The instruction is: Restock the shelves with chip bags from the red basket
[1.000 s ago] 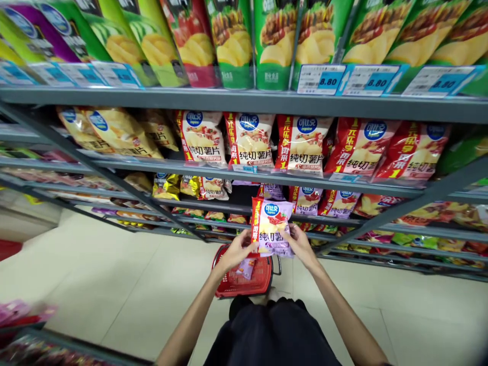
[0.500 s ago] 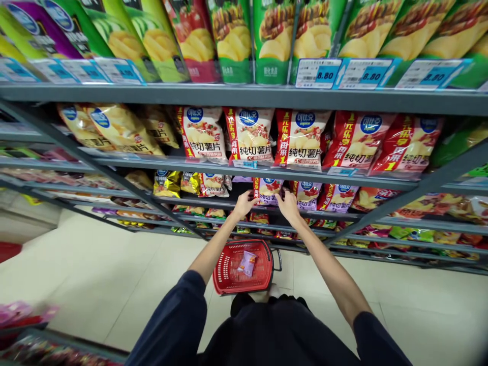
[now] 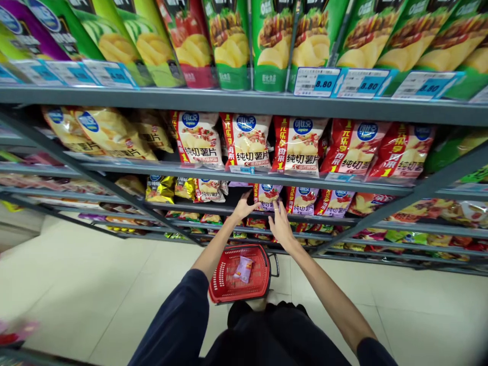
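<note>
A purple-and-red bag of potato chips (image 3: pixel 268 195) stands at the front of the lower shelf, between my two hands. My left hand (image 3: pixel 243 207) grips its lower left edge, the thumb on the front and the other fingers partly hidden. Against its lower right front, my right hand (image 3: pixel 281 226) rests with fingers apart and stretched out; the thumb stands off to the left. Similar purple bags (image 3: pixel 302 200) are lined up to the right. Below my hands, a red shopping basket (image 3: pixel 216 287) on the floor holds one small purple packet (image 3: pixel 244 269).
Above my hands runs a shelf edge (image 3: pixel 244 176) carrying larger red-and-white chip bags (image 3: pixel 246 142). Tall green chip packs (image 3: pixel 272 51) fill the top shelf. Gold bags (image 3: pixel 160 189) sit left on my hands' shelf. The basket's black handle (image 3: pixel 276 265) sticks out right.
My right hand has slid from the bag's right side down to its lower front, its fingers now spread. My left hand stays at the left edge. The view has shifted slightly.
</note>
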`<act>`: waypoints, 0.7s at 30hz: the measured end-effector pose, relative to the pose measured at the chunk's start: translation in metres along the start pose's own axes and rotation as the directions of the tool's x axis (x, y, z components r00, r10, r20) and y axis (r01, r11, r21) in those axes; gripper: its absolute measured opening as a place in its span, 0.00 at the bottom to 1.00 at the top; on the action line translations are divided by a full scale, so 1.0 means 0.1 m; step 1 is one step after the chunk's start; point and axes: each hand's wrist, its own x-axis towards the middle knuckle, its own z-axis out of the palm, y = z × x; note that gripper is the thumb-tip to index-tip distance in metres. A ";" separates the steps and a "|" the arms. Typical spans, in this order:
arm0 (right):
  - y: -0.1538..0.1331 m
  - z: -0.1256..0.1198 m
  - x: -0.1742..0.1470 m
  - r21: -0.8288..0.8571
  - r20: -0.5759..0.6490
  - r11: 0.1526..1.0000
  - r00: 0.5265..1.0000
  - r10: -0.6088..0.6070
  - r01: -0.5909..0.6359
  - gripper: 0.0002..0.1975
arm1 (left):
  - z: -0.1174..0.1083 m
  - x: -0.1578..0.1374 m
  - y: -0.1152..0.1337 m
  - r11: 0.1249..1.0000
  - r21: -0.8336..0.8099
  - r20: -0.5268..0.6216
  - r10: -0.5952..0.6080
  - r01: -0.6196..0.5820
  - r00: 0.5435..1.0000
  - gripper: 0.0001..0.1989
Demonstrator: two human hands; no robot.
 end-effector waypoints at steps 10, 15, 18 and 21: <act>-0.05 -0.04 0.06 -0.032 0.057 0.999 0.998 0.031 -0.029 0.36 | 0.08 0.05 0.23 0.991 -0.131 0.030 -0.012 0.015 0.999 0.37; 0.25 0.10 -0.68 0.258 -0.094 0.966 0.995 0.024 0.001 0.28 | 0.12 -0.85 0.16 0.960 -0.279 -0.399 -0.145 0.031 0.906 0.27; 0.69 0.51 -1.46 0.311 0.190 0.895 0.944 0.270 -0.319 0.23 | 0.22 -1.99 -0.24 0.894 -0.287 -0.431 -0.442 0.345 0.787 0.21; 1.02 0.91 -2.22 0.148 0.492 0.843 0.778 0.391 -0.517 0.21 | 0.24 -3.31 -0.56 0.678 -0.141 -0.220 -0.732 0.722 0.645 0.19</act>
